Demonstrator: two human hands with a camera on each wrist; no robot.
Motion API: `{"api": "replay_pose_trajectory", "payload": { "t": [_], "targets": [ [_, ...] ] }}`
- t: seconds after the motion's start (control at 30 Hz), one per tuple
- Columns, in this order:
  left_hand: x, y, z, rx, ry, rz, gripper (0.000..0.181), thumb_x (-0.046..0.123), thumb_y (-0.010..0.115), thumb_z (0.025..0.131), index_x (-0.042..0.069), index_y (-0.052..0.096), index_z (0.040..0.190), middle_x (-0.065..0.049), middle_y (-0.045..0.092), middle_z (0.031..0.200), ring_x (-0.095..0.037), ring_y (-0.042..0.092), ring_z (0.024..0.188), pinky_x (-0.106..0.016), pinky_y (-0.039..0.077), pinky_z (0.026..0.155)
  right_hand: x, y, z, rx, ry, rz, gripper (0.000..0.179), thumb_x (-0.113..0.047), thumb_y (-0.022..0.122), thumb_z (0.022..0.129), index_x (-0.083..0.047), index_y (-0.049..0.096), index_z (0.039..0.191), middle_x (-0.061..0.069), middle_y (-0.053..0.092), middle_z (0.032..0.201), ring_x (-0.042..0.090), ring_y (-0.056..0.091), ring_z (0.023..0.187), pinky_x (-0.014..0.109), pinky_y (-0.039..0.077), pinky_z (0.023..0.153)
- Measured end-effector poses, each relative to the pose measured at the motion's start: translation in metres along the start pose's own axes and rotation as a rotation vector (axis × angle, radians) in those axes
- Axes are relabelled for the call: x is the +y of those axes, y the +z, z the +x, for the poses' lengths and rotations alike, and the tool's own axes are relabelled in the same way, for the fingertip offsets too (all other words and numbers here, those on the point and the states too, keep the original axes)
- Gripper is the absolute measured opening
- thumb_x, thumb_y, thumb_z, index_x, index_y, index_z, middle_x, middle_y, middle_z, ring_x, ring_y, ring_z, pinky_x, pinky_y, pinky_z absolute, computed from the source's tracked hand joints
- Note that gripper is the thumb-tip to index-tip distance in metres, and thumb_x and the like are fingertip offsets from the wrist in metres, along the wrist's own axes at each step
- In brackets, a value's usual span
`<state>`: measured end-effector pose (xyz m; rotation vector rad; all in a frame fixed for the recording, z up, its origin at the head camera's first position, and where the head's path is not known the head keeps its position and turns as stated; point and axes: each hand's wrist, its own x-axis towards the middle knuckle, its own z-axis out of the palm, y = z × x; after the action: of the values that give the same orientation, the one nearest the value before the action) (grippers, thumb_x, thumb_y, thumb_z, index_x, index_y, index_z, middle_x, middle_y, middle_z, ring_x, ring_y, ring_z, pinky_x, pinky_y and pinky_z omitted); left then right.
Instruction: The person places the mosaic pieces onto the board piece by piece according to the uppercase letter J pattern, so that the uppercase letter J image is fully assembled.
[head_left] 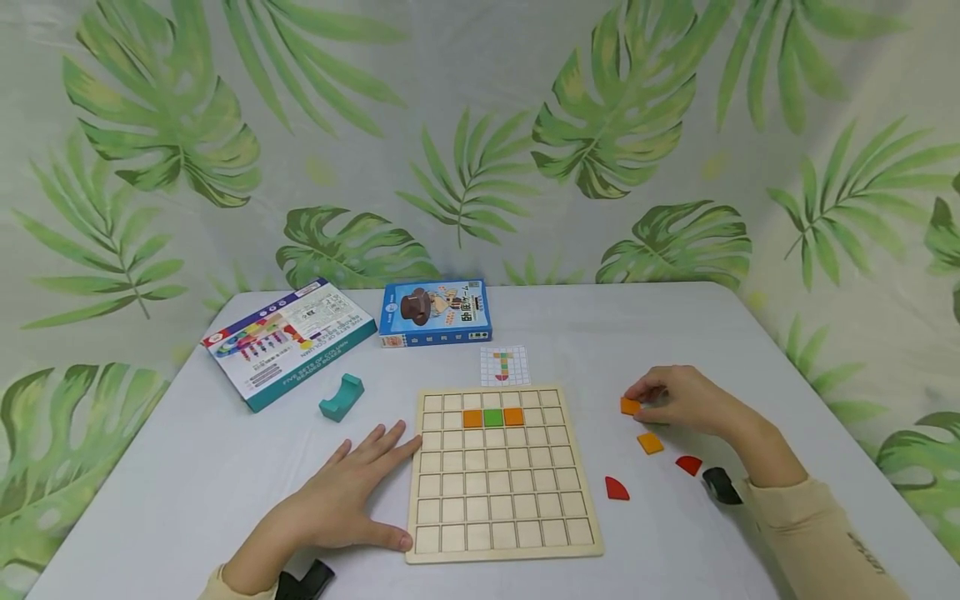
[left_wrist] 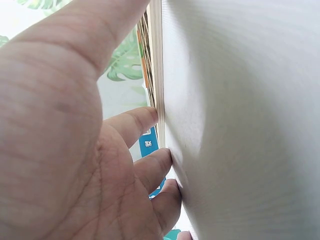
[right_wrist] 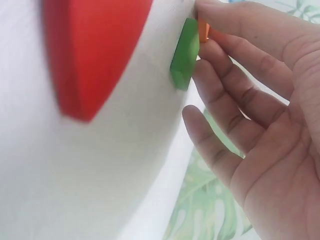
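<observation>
And I'm reading along the teal box (head_left: 288,343): its edge gives me "FIVE SETS OF COLUMN", capitals in white, and below that "BEADED" plus one more word starting "BO", too blurred for me to finish! Up on its face, a block of fine print, too small. Over to the blue box (head_left: 435,312): large white characters down its right side, and I can't make them out surely. Along its front edge, a row of pale marks, unreadable. On my right sleeve (head_left: 817,533), dark lettering sits near the forearm, illegible from here!
</observation>
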<state>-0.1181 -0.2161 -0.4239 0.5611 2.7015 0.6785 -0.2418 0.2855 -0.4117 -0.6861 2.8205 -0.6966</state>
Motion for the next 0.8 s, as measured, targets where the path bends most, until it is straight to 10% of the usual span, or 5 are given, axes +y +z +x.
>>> {"api": "replay_pose_trajectory", "payload": {
  "t": [0.8],
  "targets": [
    [0.001, 0.000, 0.000, -0.008, -0.012, 0.002, 0.121, 0.071, 0.090, 0.070, 0.028, 0.036, 0.169, -0.007, 0.020, 0.181, -0.044, 0.015, 0.168, -0.080, 0.009, 0.128, -0.047, 0.007, 0.031, -0.013, -0.129, 0.011, 0.019, -0.019, 0.084, 0.093, -0.012, 0.082, 0.111, -0.004, 0.078, 0.106, 0.021, 0.070, 0.099, 0.052, 0.060, 0.099]
  ]
}}
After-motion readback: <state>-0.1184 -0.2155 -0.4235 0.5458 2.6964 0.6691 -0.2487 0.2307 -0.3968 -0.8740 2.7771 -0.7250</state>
